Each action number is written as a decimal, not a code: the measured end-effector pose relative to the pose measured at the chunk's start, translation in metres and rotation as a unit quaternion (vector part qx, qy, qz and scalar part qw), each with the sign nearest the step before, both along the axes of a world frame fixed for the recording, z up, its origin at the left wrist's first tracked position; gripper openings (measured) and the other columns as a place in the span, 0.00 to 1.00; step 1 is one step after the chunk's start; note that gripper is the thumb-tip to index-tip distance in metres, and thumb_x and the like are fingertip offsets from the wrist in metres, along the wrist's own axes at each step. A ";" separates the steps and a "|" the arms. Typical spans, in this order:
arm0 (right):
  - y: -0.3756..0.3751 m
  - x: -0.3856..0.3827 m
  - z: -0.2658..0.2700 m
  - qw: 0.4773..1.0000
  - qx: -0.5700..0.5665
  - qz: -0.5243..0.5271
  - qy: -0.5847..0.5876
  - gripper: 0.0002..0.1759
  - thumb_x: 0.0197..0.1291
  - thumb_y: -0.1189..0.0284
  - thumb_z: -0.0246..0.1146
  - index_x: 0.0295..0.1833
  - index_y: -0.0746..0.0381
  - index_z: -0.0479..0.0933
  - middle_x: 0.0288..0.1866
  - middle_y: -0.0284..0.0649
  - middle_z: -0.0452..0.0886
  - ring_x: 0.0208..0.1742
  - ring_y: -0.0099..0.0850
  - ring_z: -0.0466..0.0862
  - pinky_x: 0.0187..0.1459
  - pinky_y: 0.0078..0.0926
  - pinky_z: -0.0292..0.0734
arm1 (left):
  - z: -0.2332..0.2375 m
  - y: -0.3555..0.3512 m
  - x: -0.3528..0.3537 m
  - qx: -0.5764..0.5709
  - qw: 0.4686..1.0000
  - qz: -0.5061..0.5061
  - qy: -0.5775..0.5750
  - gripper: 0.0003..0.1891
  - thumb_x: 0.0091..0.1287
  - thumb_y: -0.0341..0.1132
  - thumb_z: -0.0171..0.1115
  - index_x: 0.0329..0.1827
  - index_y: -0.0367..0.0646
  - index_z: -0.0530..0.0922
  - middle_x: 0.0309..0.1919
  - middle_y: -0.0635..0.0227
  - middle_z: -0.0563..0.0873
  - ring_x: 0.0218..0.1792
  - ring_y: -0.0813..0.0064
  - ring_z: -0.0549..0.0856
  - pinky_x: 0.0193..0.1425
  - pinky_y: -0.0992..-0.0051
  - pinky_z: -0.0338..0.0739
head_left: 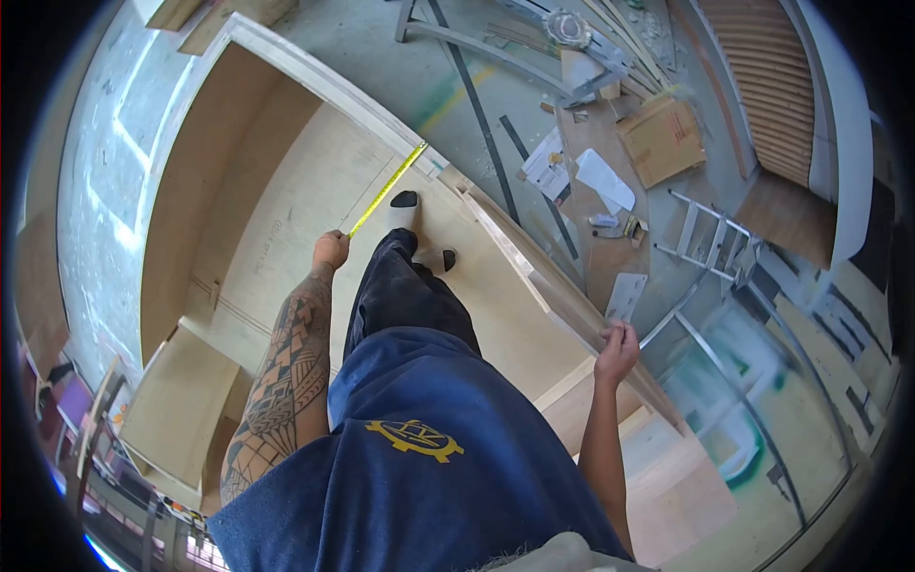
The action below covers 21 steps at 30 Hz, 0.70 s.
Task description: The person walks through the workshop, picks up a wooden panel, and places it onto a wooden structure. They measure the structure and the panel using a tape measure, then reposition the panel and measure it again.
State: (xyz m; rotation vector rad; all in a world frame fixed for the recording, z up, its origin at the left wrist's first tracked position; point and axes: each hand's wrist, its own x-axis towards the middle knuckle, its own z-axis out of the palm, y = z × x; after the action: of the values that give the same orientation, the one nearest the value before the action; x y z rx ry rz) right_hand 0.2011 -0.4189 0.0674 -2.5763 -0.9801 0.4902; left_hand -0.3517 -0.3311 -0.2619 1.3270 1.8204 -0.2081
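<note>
A yellow tape measure blade (388,191) stretches from my left hand (332,250) to the far side edge of a large wooden cabinet box (286,62). My left hand is closed around the tape's near end, its case hidden by the fingers. Through the box's inside runs a pale plywood panel (286,191) with pencil lines and writing, on which my feet stand. On the right, my right hand (618,353) is closed with fingers pinched, right at the top edge of the box's long wooden side (534,281); I cannot tell what it pinches.
Beyond the right side lie a cardboard box (662,141), white papers (605,179) and a small metal ladder (705,234) on the floor. A smaller wooden box (181,400) stands at the left. Wood strips and a metal frame (477,43) lie at the top.
</note>
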 end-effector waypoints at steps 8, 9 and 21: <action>0.001 -0.002 0.000 1.000 0.017 -0.005 0.005 0.16 0.71 0.63 0.60 0.40 0.66 0.83 0.27 0.41 0.84 0.30 0.33 0.83 0.39 0.33 0.76 | -0.001 -0.002 -0.002 0.005 1.000 -0.018 -0.013 0.18 0.69 0.46 0.57 0.42 0.42 0.87 0.43 0.47 0.89 0.49 0.46 0.87 0.56 0.53 0.80; 0.001 -0.002 -0.001 1.000 0.015 -0.005 -0.005 0.16 0.71 0.63 0.60 0.40 0.66 0.83 0.27 0.41 0.84 0.30 0.34 0.83 0.38 0.34 0.76 | -0.002 -0.003 -0.003 0.005 1.000 -0.014 -0.018 0.18 0.69 0.47 0.57 0.42 0.42 0.87 0.42 0.48 0.89 0.48 0.46 0.87 0.56 0.53 0.81; 0.007 -0.011 0.009 0.999 -0.002 -0.033 -0.038 0.16 0.70 0.59 0.61 0.40 0.61 0.83 0.27 0.39 0.84 0.31 0.38 0.85 0.38 0.38 0.77 | 0.033 0.005 0.014 -0.025 0.995 0.016 -0.092 0.17 0.66 0.46 0.60 0.44 0.43 0.89 0.39 0.48 0.90 0.43 0.51 0.90 0.50 0.58 0.82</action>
State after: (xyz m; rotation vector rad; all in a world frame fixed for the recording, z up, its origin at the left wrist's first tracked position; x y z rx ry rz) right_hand 0.1898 -0.4119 0.0766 -2.6394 -0.9156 0.3794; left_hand -0.3376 -0.3257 -0.2286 1.2399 1.6685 -0.1103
